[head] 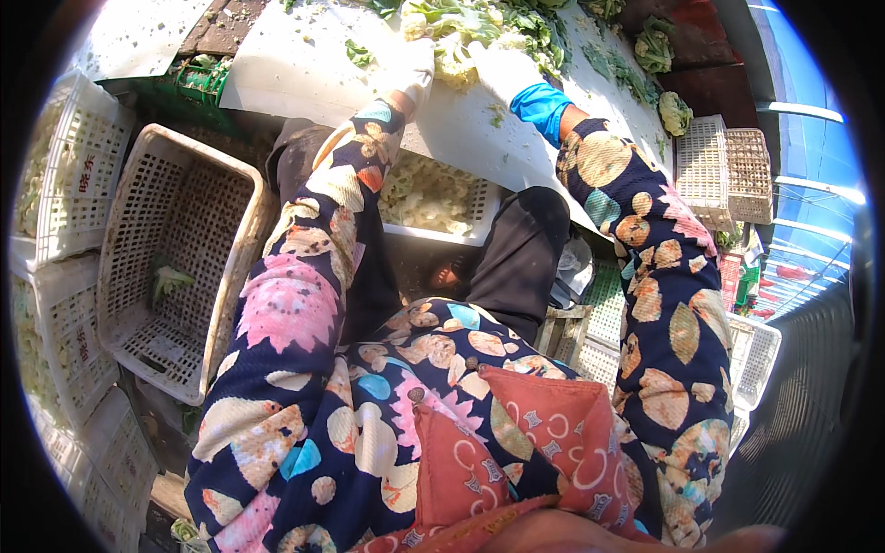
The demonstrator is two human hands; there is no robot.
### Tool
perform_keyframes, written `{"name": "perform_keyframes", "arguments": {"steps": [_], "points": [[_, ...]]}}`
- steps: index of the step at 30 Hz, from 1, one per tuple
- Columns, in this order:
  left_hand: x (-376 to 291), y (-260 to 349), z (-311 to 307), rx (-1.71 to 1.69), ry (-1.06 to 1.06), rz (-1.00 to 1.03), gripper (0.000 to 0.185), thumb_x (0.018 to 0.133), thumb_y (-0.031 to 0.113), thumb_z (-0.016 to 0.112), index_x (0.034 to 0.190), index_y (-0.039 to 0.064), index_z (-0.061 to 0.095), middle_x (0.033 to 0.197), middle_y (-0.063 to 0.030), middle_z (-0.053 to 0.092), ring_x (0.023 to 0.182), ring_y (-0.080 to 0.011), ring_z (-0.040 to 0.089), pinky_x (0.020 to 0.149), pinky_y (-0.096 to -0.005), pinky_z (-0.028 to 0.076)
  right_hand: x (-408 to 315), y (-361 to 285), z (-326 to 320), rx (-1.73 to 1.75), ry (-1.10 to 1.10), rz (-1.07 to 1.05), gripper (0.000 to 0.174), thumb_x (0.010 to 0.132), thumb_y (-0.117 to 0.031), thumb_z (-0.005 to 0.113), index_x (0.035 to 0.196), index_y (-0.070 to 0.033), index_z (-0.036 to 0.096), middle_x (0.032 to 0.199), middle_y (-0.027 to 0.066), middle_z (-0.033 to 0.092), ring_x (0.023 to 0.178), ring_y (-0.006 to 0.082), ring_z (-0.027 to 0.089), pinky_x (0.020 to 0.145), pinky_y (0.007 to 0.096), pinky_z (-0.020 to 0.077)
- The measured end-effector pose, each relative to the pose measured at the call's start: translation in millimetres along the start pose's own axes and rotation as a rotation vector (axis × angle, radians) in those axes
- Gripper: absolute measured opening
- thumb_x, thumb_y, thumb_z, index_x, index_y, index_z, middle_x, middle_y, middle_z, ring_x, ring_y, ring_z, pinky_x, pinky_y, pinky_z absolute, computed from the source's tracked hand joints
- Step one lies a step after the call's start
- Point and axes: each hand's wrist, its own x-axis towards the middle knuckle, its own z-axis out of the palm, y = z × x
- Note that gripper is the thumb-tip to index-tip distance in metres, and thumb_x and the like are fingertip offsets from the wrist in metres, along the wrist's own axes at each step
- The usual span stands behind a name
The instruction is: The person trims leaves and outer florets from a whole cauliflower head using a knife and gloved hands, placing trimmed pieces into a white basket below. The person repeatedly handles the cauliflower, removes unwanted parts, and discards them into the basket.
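Both my hands wear white gloves and reach to the top of the head view, over a white board (276, 76). Between them lies a pale cauliflower head (454, 63) with green leaves. My left hand (413, 68) is at its left side, and my right hand (505, 71), with a blue cuff, is at its right. The fingers are blurred by glare, so their grip is unclear. Leafy cauliflowers (484, 21) are heaped just beyond. Below the board, between my knees, a white plastic crate (442, 235) holds cut cauliflower florets (429, 197).
A dirty white crate (259, 207) with one leafy scrap (171, 281) stands at my left. Stacked crates (86, 173) of cauliflower line the far left. More crates (702, 166) stand at the right, near loose cauliflowers (674, 113). A green crate (200, 81) sits under the board's left part.
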Motion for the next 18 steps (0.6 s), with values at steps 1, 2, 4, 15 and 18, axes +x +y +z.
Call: {"name": "perform_keyframes", "arguments": {"steps": [1,2,4,15,18], "points": [[-0.6,-1.1,-0.6,0.022,-0.003,0.010,0.037,0.098,0.031,0.050,0.118,0.003,0.063,0.114,-0.0159,0.065,0.106,-0.0277,0.061,0.092,-0.0353,0.047,-2.8,2.2,2.7,0.034,-0.022,0.026,0.030,0.100,-0.022,0.041,0.122,-0.010,0.058,0.097,0.0213,0.068,0.086,0.0378,0.067,0.074,0.0459,0.0537],[-1.4,-2.1,-1.1,0.041,-0.010,0.020,0.036,0.098,0.030,0.050,0.117,0.003,0.063,0.114,-0.0157,0.065,0.106,-0.0277,0.061,0.092,-0.0352,0.047,-6.7,3.8,5.7,0.036,0.020,0.015,0.031,0.099,-0.021,0.043,0.124,-0.010,0.057,0.097,0.0210,0.068,0.086,0.0375,0.067,0.075,0.0457,0.0537],[-2.4,-3.7,-2.0,0.094,-0.021,0.039,0.035,0.098,0.029,0.050,0.117,0.003,0.063,0.114,-0.0155,0.065,0.106,-0.0275,0.061,0.092,-0.0350,0.047,-17.6,4.7,8.3,0.037,0.102,-0.009,0.035,0.098,-0.021,0.045,0.130,-0.012,0.055,0.097,0.0204,0.069,0.087,0.0367,0.068,0.076,0.0451,0.0536],[-25.2,-17.6,-3.8,0.647,-0.110,0.221,0.026,0.098,0.018,0.047,0.114,0.006,0.064,0.110,-0.0129,0.066,0.104,-0.0258,0.062,0.090,-0.0332,0.048,-34.6,5.9,18.3,1.129,0.264,0.553,0.033,0.099,-0.018,0.054,0.130,-0.008,0.057,0.080,0.0067,0.068,0.066,0.0102,0.064,0.058,0.0262,0.0540],[-18.6,-52.3,6.4,0.844,0.054,0.421,0.022,0.096,0.011,0.048,0.110,0.008,0.065,0.106,-0.0106,0.066,0.101,-0.0240,0.063,0.088,-0.0323,0.049,-26.2,-25.7,23.6,1.258,0.230,0.578,0.031,0.089,-0.032,0.069,0.106,-0.006,0.066,0.071,0.0046,0.067,0.051,0.0126,0.061,0.052,0.0278,0.0508]]}}
